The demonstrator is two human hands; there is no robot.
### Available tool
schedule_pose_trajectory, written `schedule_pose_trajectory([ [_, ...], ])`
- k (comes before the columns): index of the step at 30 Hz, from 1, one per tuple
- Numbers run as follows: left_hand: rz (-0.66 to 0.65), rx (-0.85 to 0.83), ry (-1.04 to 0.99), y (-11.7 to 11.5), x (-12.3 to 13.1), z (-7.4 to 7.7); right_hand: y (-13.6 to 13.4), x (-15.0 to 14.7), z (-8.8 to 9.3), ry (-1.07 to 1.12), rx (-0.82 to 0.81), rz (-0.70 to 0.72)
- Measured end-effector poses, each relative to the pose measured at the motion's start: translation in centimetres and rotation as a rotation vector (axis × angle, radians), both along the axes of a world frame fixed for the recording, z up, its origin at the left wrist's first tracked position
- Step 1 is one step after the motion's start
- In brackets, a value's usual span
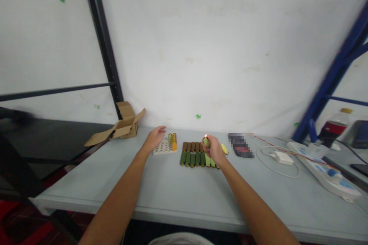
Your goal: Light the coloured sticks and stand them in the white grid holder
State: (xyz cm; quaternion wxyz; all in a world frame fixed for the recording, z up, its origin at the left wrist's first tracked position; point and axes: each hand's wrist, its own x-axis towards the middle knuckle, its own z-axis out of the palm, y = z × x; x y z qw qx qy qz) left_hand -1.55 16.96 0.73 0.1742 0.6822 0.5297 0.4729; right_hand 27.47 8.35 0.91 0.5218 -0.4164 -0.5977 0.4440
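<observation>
My right hand is closed round a light green cylindrical cell, held just above two rows of cells lying on the table: brown ones behind, dark and light green ones in front. My left hand hovers with fingers loosely apart over the left edge of a white honeycomb cell holder. A few green and orange cells stand upright in the holder's right end.
An open cardboard box lies at the table's back left. To the right are a blurred dark object, a white charger with coiled cable, a power strip and a bottle. A blue rack post rises at right.
</observation>
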Motion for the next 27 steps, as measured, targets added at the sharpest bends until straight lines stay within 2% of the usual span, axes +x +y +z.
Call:
schedule_pose_trajectory([
  [2, 0.054, 0.163, -0.025, -1.1, 0.8, 1.2, -0.1, -0.5, 0.1, 0.027, -0.022, 0.042],
  [4, -0.010, 0.280, -0.006, -2.7, 2.1, 2.6, 0.0, -1.1, 0.0, 0.102, -0.013, 0.095],
  [8, -0.411, 0.319, 0.094, -6.0, 5.7, 4.4, 0.0, -2.1, -0.5, 0.265, 0.060, 0.184],
  [10, -0.524, 0.302, 0.082, -6.9, 7.3, 4.3, -0.3, -2.5, -0.8, 0.242, 0.098, 0.223],
  [13, -0.531, 0.255, -0.008, -7.1, 8.7, 3.5, -1.1, -3.2, -0.9, 0.158, 0.106, 0.270],
  [16, -0.571, 0.207, -0.096, -6.7, 8.9, 3.0, -1.8, -3.9, -0.8, 0.105, 0.109, 0.305],
  [19, -0.627, 0.172, -0.085, -6.5, 8.3, 3.2, -2.0, -4.3, -0.7, 0.047, 0.169, 0.309],
  [21, -0.564, 0.198, -0.079, -6.1, 7.5, 3.7, -2.0, -4.1, -0.5, -0.033, 0.233, 0.271],
  [25, -0.219, 0.293, -0.244, -4.3, 3.8, 4.3, -1.8, -1.8, 0.7, -0.260, 0.343, 0.102],
  [27, -0.126, 0.267, -0.222, -3.3, 1.5, 4.1, -1.5, 0.1, 1.5, -0.366, 0.365, 0.020],
])
